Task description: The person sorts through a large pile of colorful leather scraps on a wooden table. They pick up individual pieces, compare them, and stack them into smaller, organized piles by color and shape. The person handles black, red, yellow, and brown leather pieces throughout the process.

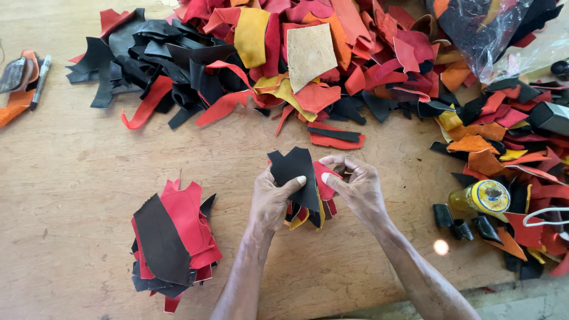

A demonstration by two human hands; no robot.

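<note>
My left hand (271, 200) pinches a black leather piece (293, 169) with the thumb on top, holding it over a small stack of red, yellow and black scraps (325, 198). Against the right side of the same stack is my right hand (355, 184), its fingers curled around the stack's red pieces and its thumb touching the black piece's edge. Both hands hover just above the wooden table (77, 178) near its front edge.
A sorted pile of red and black leather pieces (172, 237) lies to the left. A big heap of mixed scraps (284, 59) fills the back and right. A yellow-capped glue bottle (483, 197) lies at the right, a clear plastic bag (492, 29) at the top right, a pen (40, 80) far left.
</note>
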